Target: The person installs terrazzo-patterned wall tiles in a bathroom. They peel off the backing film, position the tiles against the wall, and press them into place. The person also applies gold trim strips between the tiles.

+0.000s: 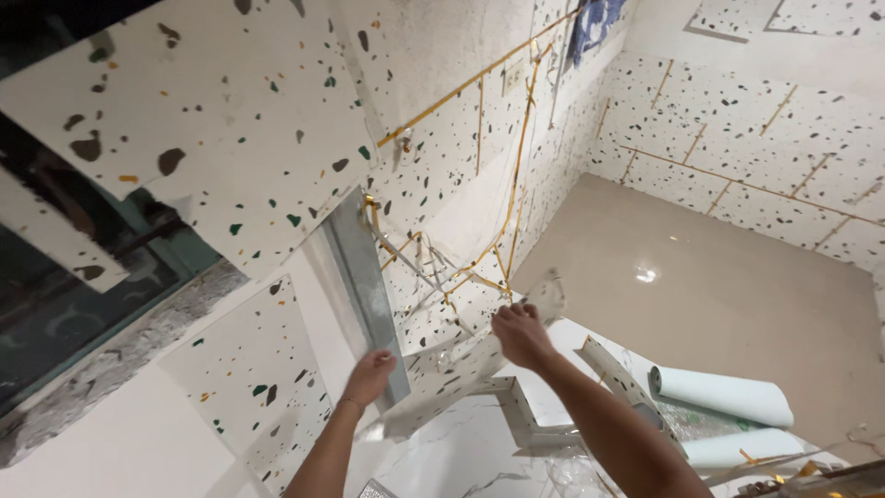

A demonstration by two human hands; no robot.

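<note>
Speckled sheet (452,378) between both hands

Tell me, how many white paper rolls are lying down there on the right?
2. One pale roll lies right of the right hand's forearm; a second roll lies just below it, nearer the bottom edge. Clutter there may hide more.

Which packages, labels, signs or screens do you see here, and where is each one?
None: no package, label, sign or screen shows.
Nearest thing: white paper rolls on the floor, lower right, plain cylinders.
Both hands, left hand and right hand, grip a speckled white strip.
</note>
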